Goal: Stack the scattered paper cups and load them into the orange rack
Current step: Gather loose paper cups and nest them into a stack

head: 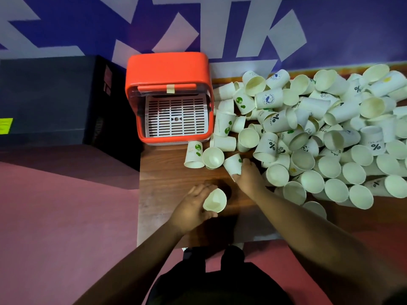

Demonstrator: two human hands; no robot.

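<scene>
In left hand (191,208), paper cup (214,200)

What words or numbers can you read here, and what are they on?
"%" on a paper cup, and on several others.
"DAY" next to it on the same one.
The blue round badge on another cup: too small to read.
The yellow note on the black box: too blurred to read.
The orange rack: no writing shows.

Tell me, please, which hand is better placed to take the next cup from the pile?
The right hand: it grips a green-printed cup at the edge of the pile, while the left hand holds a second cup.
</scene>
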